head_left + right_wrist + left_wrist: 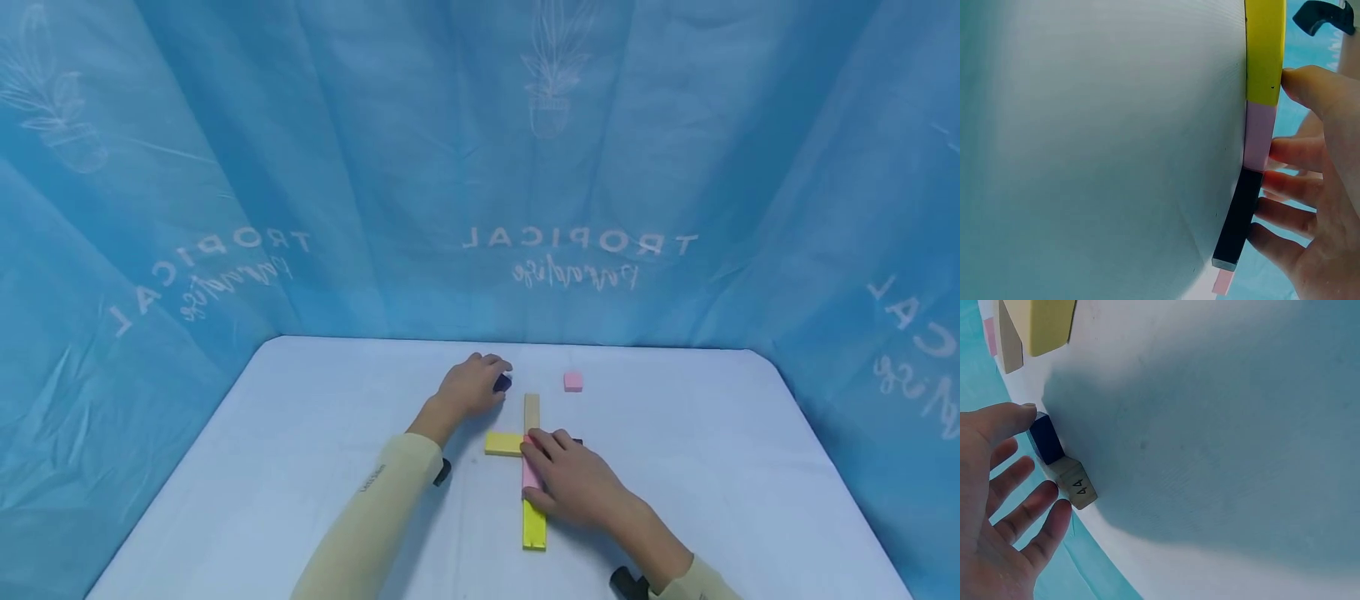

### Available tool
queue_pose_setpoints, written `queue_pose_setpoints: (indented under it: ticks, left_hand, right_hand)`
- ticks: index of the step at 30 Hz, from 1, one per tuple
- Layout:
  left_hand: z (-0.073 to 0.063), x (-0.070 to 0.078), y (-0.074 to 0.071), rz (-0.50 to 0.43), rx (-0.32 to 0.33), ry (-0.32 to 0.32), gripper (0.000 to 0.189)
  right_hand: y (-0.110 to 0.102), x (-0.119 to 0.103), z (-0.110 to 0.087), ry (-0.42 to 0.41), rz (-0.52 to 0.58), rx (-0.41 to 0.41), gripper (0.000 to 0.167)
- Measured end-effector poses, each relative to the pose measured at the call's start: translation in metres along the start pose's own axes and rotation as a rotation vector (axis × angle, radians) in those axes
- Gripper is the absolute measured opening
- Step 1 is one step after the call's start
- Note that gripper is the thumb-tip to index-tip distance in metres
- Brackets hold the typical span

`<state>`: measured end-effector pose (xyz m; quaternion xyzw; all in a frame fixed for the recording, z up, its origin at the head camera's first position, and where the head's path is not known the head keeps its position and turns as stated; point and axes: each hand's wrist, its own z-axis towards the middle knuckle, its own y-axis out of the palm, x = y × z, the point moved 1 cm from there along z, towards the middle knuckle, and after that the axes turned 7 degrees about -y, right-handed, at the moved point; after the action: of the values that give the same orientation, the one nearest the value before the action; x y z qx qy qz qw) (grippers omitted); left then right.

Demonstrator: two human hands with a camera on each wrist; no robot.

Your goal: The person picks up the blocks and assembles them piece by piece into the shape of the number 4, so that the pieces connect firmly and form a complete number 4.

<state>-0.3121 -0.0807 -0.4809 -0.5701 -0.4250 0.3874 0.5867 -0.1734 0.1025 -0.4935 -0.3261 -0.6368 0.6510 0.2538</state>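
Note:
Near the far edge of the table, my left hand has a dark blue block between its thumb and fingers. In the left wrist view the thumb tip meets one end of that block, and the fingers reach a plain wooden block marked 44 beside it. My right hand rests over a cross of blocks, fingers spread. Its thumb touches the near yellow block; other fingertips lie along the pink block and black block. The hand partly hides these in the head view.
The cross also has a wooden block at its far end and a yellow block on the left. A small pink block lies apart, behind it. Blue curtain surrounds the white table.

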Motion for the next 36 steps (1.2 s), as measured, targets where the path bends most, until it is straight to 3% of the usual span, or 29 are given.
queue_pose_setpoints:
  ticks: [10,21,36]
  left_hand:
    - [0.0060,0.0005,-0.0010,0.039,-0.032,0.012,0.046]
    - [0.0030,0.0022,-0.0069,0.066,-0.049,0.049,0.034]
    - [0.0022,0.0006,-0.0049,0.015,-0.055,0.053,0.034]
  right_hand:
    - [-0.0003,-0.0008,-0.0011,0.014,0.022,-0.014,0.069]
    - [0.0020,-0.0003,-0.0011,0.008,0.020,-0.007,0.069]
    - [0.0022,-0.0015,-0.0004,-0.001,-0.002,0.005,0.068]
